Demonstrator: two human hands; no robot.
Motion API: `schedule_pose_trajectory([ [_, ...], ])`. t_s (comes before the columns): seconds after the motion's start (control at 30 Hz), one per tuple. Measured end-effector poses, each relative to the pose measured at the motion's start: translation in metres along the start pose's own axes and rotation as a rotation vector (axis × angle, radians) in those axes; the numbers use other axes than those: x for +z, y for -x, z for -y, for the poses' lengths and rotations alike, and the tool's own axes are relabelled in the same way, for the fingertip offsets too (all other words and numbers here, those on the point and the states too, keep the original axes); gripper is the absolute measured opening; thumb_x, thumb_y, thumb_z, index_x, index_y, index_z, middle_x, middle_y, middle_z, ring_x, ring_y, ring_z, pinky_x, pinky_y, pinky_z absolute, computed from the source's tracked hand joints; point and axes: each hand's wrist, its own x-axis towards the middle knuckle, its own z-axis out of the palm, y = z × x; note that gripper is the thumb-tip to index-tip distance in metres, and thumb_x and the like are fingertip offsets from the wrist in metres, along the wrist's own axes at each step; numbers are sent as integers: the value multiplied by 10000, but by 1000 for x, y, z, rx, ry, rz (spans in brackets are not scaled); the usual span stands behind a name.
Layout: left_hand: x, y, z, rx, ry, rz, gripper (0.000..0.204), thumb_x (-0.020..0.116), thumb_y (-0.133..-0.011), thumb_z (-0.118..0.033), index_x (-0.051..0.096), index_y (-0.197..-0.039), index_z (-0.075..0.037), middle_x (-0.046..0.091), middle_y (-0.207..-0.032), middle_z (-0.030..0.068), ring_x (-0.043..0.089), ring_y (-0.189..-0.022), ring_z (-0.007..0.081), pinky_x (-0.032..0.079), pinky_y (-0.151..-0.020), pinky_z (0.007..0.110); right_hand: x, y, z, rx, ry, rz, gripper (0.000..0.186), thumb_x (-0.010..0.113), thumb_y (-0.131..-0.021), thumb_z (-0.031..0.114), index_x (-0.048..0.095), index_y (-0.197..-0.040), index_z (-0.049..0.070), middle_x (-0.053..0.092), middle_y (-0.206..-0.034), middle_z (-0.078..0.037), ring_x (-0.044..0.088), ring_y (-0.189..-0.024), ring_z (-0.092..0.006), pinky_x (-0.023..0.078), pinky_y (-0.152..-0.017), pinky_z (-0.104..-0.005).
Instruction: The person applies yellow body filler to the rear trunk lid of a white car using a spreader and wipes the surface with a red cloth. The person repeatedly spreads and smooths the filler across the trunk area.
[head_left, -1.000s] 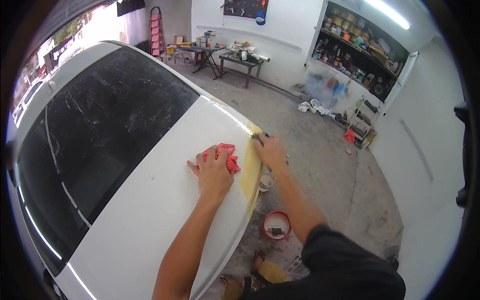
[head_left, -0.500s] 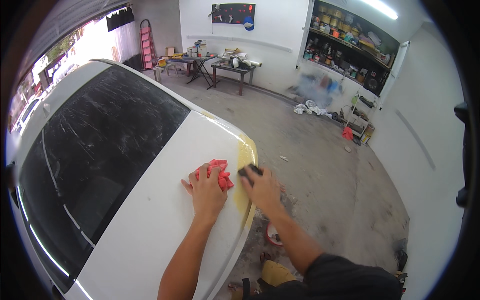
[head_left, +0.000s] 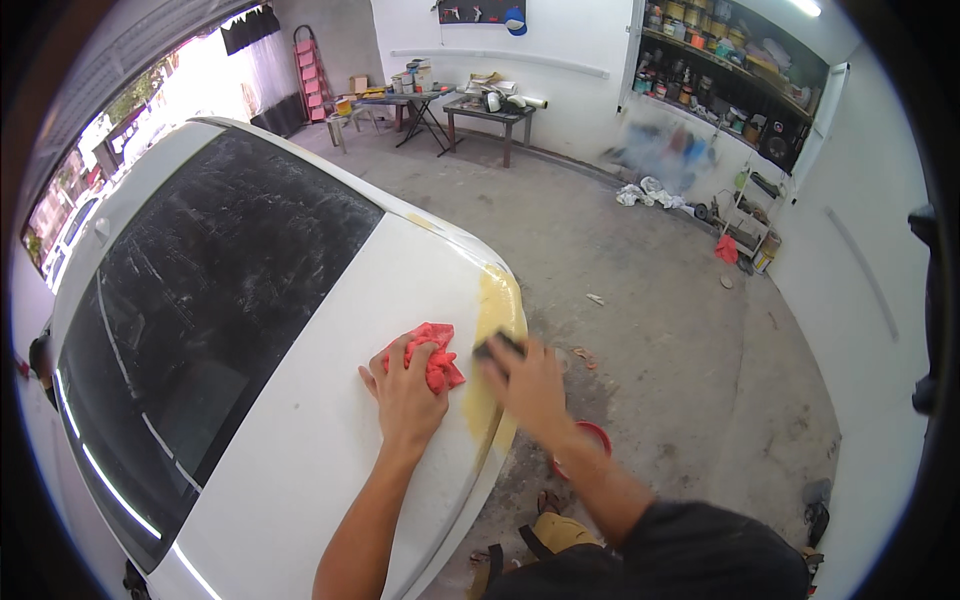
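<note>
The fingers of my left hand (head_left: 410, 398) are curled over a crumpled red cloth (head_left: 437, 374), grasping it against the white rear lid (head_left: 320, 400) of a car, well apart from the dusty dark rear window (head_left: 230, 280). The fingers of my right hand (head_left: 532, 388), a little blurred, are clasped on a small black block (head_left: 497, 347), which rests on the yellow patch (head_left: 498, 298) running along the lid's rounded edge, just to the right of the cloth. Below my right forearm, and partly hidden by it, a red-rimmed bucket (head_left: 598, 434) sits on the grey concrete floor (head_left: 690, 350). Against the far wall, a tabletop (head_left: 487, 110) carries assorted clutter, near a pink-stepped ladder (head_left: 312, 80).
</note>
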Motion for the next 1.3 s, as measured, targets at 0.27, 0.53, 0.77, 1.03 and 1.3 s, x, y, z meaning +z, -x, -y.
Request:
schedule_pose_trajectory([
  [0.27, 3, 0, -9, -87, -3, -48, 485, 793, -847, -127, 657, -1307, -200, 504, -1511, 34, 420, -1392, 394, 212, -1212, 767, -5, 6, 8, -93, 42, -72, 483, 741, -960, 428, 732, -1375, 180, 650, -1233, -206, 583, -1170, -410, 494, -1005, -520],
  [0.53, 4, 2, -5, -50, 5, -80, 483, 800, -867, -150, 650, -1325, -175, 503, -1500, 58, 436, -1367, 394, 230, -1168, 829, -20, -54, 0, 97, 80, 44, 504, 729, -983, 441, 727, -1384, 136, 647, -1317, -267, 602, -1218, -450, 488, -1043, -529],
  [0.77, 7, 1, -2, -60, 2, -72, 501, 813, -854, -139, 649, -1324, -190, 496, -1502, 39, 428, -1380, 384, 237, -1182, 810, -9, 99, 31, -159, 116, -62, 490, 728, -966, 403, 697, -1398, 173, 618, -1229, -209, 576, -1165, -433, 507, -979, -551],
  [1.03, 5, 3, -3, -70, 9, -62, 496, 811, -857, -156, 655, -1327, -191, 499, -1515, 47, 419, -1399, 382, 219, -1195, 799, -10, -94, -8, 94, 122, 125, 514, 684, -1000, 437, 698, -1411, 129, 591, -1364, -280, 568, -1250, -447, 482, -1060, -519],
  [1.3, 3, -1, -7, -74, -28, -32, 482, 795, -871, -184, 660, -1333, -201, 492, -1530, 60, 406, -1412, 406, 201, -1203, 799, -24, 114, 40, -28, -13, 83, 547, 796, -917, 377, 705, -1405, 145, 602, -1324, -266, 569, -1216, -453, 478, -1057, -549],
])
